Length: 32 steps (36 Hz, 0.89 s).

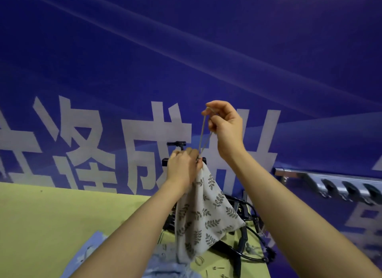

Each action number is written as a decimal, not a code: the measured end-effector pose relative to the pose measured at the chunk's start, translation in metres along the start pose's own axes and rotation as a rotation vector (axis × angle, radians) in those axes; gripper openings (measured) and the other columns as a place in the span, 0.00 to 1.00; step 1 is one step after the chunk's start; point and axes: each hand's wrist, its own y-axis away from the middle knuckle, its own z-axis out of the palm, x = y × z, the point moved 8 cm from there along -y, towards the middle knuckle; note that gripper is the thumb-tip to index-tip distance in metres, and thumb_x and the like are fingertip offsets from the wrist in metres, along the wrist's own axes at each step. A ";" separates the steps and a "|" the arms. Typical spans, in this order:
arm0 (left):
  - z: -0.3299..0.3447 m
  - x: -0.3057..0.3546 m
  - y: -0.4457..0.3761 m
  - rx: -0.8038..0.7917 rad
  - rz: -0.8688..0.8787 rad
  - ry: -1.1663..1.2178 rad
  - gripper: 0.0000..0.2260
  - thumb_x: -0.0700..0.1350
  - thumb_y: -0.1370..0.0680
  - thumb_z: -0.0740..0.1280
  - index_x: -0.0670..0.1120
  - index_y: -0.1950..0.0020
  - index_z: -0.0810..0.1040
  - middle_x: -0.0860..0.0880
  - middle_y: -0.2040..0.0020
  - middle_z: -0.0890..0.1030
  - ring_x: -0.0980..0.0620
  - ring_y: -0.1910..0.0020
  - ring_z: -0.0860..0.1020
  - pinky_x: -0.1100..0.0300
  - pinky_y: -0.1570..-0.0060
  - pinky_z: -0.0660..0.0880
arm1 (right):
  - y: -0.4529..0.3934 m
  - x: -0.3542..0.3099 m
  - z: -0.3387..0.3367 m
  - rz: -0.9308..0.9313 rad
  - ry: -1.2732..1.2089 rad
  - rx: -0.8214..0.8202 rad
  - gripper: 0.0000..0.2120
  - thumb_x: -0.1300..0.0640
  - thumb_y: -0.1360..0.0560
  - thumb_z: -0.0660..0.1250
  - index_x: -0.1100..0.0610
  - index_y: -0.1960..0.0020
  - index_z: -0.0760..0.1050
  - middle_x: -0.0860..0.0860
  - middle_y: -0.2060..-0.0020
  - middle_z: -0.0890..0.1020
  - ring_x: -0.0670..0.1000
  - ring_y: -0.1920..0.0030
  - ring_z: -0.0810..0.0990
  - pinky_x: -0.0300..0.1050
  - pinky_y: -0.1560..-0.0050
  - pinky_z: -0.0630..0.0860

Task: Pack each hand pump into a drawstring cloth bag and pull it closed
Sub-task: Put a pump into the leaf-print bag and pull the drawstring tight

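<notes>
one leaf-print cloth bag (203,213) hangs in the air over the yellow table (62,226), above a pile of black pumps (244,232) near the table's far edge. two hands: the left hand (183,167) squeezes the bag's bunched top, the right hand (225,125) pinches the string (203,130) pulled up tight.

A drawstring bag (203,211) of matt, woven-looking beige cloth printed with grey-green leaf sprigs hangs from a thin, dull tan cord (204,130). Behind it, pump parts (244,234) look like black plastic and rubbery hose with a slight sheen, though dim light makes that uncertain. The backdrop (186,50) is smooth blue banner material; the table (62,215) is matt yellow-green; a rail (330,179) is brushed silver metal.
</notes>
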 end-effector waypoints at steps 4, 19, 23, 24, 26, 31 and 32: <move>0.001 0.029 -0.006 -0.027 0.018 -0.095 0.09 0.47 0.37 0.76 0.45 0.69 0.78 0.49 0.73 0.77 0.49 0.79 0.75 0.60 0.66 0.73 | -0.001 -0.012 -0.027 -0.012 0.012 0.033 0.21 0.78 0.28 0.53 0.57 0.54 0.76 0.56 0.59 0.79 0.41 0.65 0.78 0.36 0.68 0.70; 0.016 0.221 -0.016 -0.152 0.064 -0.250 0.15 0.48 0.19 0.55 0.42 0.46 0.78 0.43 0.48 0.81 0.42 0.50 0.79 0.55 0.39 0.62 | 0.000 -0.078 -0.206 -0.076 0.071 0.057 0.22 0.78 0.29 0.53 0.55 0.56 0.76 0.55 0.62 0.78 0.43 0.68 0.74 0.38 0.70 0.70; 0.032 0.270 -0.012 -0.228 -0.001 -0.215 0.15 0.51 0.20 0.57 0.44 0.49 0.80 0.44 0.50 0.82 0.42 0.50 0.80 0.55 0.46 0.68 | 0.004 -0.087 -0.251 -0.069 0.126 0.009 0.20 0.78 0.30 0.52 0.60 0.54 0.75 0.54 0.63 0.77 0.43 0.70 0.73 0.36 0.71 0.69; 0.036 0.280 -0.010 -0.250 -0.022 -0.209 0.15 0.51 0.20 0.57 0.44 0.48 0.79 0.44 0.50 0.82 0.42 0.49 0.80 0.55 0.48 0.69 | 0.006 -0.088 -0.260 -0.066 0.146 -0.003 0.19 0.78 0.30 0.52 0.61 0.53 0.75 0.53 0.63 0.77 0.42 0.70 0.73 0.36 0.71 0.69; 0.046 0.297 -0.005 -0.315 -0.062 -0.173 0.16 0.52 0.21 0.57 0.43 0.47 0.79 0.43 0.48 0.81 0.41 0.48 0.79 0.56 0.52 0.70 | 0.009 -0.088 -0.278 -0.066 0.204 -0.031 0.18 0.78 0.30 0.52 0.62 0.52 0.75 0.52 0.64 0.77 0.41 0.69 0.74 0.34 0.72 0.69; 0.081 0.330 0.015 -0.423 -0.191 0.014 0.16 0.56 0.23 0.61 0.44 0.49 0.78 0.43 0.48 0.81 0.40 0.47 0.79 0.55 0.53 0.72 | 0.024 -0.079 -0.325 -0.079 0.385 -0.099 0.18 0.77 0.30 0.53 0.59 0.55 0.75 0.51 0.65 0.78 0.42 0.69 0.74 0.36 0.70 0.68; 0.090 0.336 0.021 -0.449 -0.221 0.050 0.17 0.57 0.24 0.62 0.45 0.48 0.78 0.43 0.48 0.81 0.40 0.46 0.79 0.54 0.51 0.73 | 0.028 -0.075 -0.335 -0.071 0.421 -0.119 0.18 0.76 0.30 0.53 0.59 0.55 0.75 0.51 0.65 0.78 0.42 0.70 0.73 0.36 0.70 0.68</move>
